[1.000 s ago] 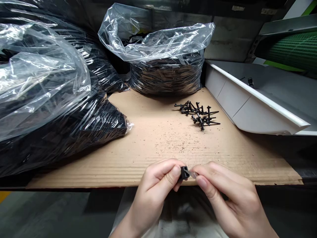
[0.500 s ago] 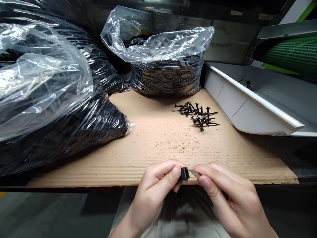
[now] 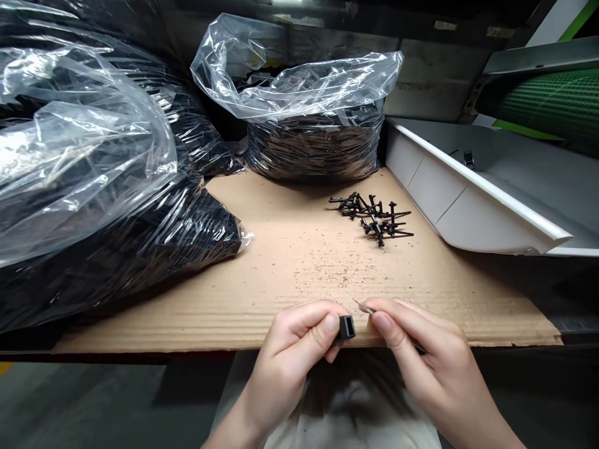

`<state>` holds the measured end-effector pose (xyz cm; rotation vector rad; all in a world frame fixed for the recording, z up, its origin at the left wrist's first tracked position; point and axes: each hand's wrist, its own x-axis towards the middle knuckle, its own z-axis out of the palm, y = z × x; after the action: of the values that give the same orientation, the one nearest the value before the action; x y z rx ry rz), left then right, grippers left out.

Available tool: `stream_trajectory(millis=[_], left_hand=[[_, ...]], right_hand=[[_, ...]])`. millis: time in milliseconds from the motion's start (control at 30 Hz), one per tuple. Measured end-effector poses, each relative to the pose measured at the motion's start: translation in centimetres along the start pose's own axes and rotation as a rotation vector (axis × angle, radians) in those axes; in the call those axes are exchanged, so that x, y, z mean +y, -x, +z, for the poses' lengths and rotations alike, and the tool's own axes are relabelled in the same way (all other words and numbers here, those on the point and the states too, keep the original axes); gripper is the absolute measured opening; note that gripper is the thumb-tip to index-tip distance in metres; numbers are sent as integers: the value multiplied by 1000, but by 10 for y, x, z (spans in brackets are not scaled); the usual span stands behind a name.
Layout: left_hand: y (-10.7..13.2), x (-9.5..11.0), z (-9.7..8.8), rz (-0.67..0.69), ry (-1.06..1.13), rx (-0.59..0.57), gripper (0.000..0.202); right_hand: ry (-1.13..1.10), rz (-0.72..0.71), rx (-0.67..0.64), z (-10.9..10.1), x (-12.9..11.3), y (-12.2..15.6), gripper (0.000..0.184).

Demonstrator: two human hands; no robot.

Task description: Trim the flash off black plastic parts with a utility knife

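Observation:
Near the front edge of the cardboard, my left hand (image 3: pixel 297 352) pinches a small black plastic part (image 3: pixel 347 327) between thumb and forefinger. A rectangular opening in the part faces right; its other end is hidden in my fingers. My right hand (image 3: pixel 421 349) grips a thin pointed metal blade (image 3: pixel 363 307) between thumb and fingertips. The blade's tip points up and left, just above and to the right of the black part, and is apart from it. Beyond my hands, dark shavings (image 3: pixel 337 268) are scattered over the cardboard sheet (image 3: pixel 262 274).
Thin black branching plastic pieces (image 3: pixel 377 218) lie in a pile toward the back right. A clear bag of black parts (image 3: pixel 313 143) stands behind, and a larger bag (image 3: pixel 93 187) fills the left. On the right, a white tray (image 3: pixel 486 187) holds a small black part (image 3: pixel 468 159).
My right hand has moved the blade slightly up and back from the black part's opening, leaving a gap. The left hand and its part have stayed nearly in place.

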<state>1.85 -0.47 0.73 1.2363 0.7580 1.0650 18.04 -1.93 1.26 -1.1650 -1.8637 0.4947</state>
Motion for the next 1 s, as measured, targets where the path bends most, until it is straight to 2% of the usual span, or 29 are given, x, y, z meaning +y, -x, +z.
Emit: stream_trajectory(millis=[100, 200, 400, 567, 767, 1000], left_hand=[[1, 0, -1, -5, -21, -6, 28], [1, -1, -1, -18, -22, -11, 29], [2, -3, 0, -19, -9, -2, 27], [1, -2, 1, -7, -31, 9, 25], [1, -2, 2, -39, 7, 22, 29], [0, -1, 2, -5, -52, 35, 29]], right_hand=[[-85, 117, -37, -7, -4, 0, 15], [-109, 197, -111, -10, -10, -2, 29], [-74, 145, -161, -2, -16, -11, 33], [-140, 142, -200, -2, -15, -11, 33], [-195, 139, -349, -5, -20, -2, 31], [-171, 156, -218, -9, -15, -3, 31]])
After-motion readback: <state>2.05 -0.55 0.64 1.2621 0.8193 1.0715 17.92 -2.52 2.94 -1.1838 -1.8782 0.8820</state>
